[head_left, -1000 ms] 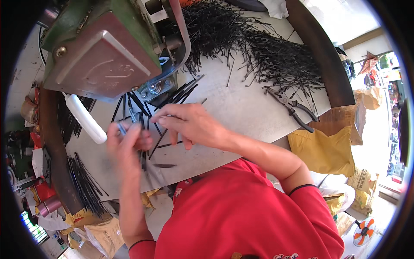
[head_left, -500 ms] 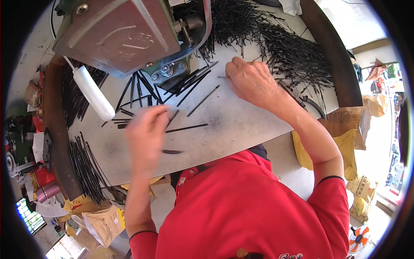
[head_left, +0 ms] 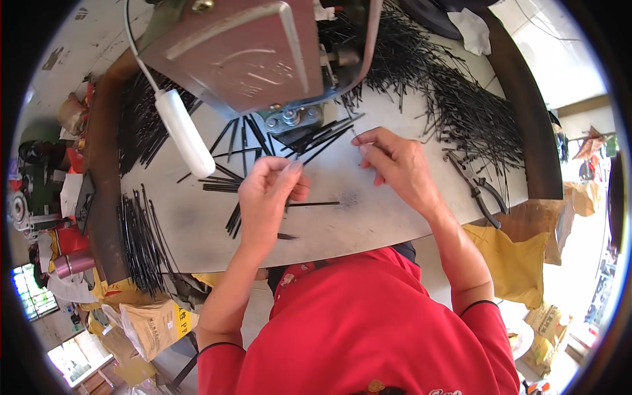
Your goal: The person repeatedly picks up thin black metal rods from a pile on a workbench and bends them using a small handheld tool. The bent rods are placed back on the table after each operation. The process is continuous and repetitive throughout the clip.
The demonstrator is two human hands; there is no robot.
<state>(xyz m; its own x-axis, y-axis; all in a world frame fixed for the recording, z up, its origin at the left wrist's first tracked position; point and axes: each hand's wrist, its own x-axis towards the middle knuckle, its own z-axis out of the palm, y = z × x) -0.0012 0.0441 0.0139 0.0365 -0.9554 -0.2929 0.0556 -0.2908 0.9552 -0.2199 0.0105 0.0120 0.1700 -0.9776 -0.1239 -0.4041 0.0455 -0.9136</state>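
I see both hands pinching one thin black rod [head_left: 322, 146]: left hand [head_left: 266, 194] at its near end, right hand [head_left: 395, 161] at its far end, slanting toward the machine [head_left: 257, 52].

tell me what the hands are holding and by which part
Both hands pinch one thin black rod: the left hand near its lower end, the right hand near its upper end.

Just one view here, a head-worn fisheye looking almost straight down from above the person's own red-shirted chest, so the forearms come up from the bottom edge. It sits close over the grey worktop [head_left: 368, 224], with the machine [head_left: 250, 52] at the top of frame. Straight edges bow hard toward the dark round rim, and the floor clutter squeezes in at both sides.
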